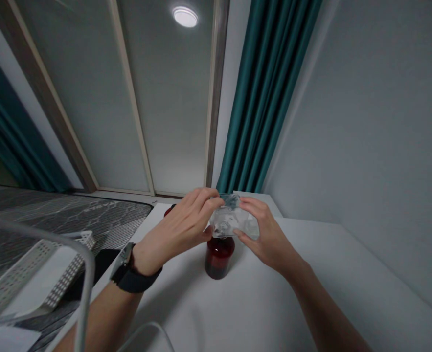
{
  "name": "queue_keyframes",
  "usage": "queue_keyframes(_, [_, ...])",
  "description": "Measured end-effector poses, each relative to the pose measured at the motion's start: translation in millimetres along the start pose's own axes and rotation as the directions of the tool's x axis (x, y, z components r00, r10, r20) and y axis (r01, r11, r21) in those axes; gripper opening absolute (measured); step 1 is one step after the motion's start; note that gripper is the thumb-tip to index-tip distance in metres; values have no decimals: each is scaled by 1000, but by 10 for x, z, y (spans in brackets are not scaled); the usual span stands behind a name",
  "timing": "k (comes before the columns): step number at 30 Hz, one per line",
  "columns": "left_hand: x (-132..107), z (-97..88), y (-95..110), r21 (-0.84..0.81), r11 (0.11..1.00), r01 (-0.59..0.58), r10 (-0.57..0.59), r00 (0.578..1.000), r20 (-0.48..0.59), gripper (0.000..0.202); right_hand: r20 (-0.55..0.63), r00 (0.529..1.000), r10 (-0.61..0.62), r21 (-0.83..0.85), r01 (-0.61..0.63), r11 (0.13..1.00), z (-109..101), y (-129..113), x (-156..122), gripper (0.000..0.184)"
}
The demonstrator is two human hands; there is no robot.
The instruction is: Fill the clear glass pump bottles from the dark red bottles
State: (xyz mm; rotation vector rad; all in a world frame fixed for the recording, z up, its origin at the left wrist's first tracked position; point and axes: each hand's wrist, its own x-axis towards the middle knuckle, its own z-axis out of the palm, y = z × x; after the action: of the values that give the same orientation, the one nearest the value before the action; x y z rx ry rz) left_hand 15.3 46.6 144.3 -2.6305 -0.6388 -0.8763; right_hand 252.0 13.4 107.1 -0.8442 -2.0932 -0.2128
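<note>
Left hand (179,230) and right hand (270,234) hold a clear plastic packet (234,217) between them, both in a narrow grip. Fingers of the left hand pinch the packet at its 9 o'clock end. Fingers of the right hand lie over the top edge at the 3 o'clock end, and the right thumb braces the lower edge. Contents of the packet are too blurred to identify.

Packet position: raised above the white worktop (260,303), at 12 o'clock from a dark red bottle (219,257). Its long axis runs from about 10 o'clock to 4 o'clock, falling toward the right hand. In this view the packet overlaps the top of the bottle; contact between them cannot be confirmed.

Bottle position: upright on the worktop, between the two forearms. The left hand is the nearer, its lower edge just beside the bottle's shoulder; the right hand sits slightly farther off.

Other items: a red object (169,210) shows at 10 o'clock from the bottle, partly hidden by the left hand. A black-strapped watch (124,268) is worn on the left wrist. A white perforated tray (35,274) lies at 8 o'clock, beyond the worktop edge, beside a grey mattress (72,215). A teal curtain (267,98) hangs at 12 o'clock
</note>
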Motion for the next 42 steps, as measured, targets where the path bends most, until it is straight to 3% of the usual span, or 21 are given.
queue_keyframes(28, [-26,20,-8,-20,1000,10,-10,1000,-12,54,37,999,-15,-41,17,999,-23,-48,3,65])
queue_keyframes(42, [-17,97,-44,-150,987,54,-49,998,35,59,125,987,99,44,-105,994,13,26,-27,75])
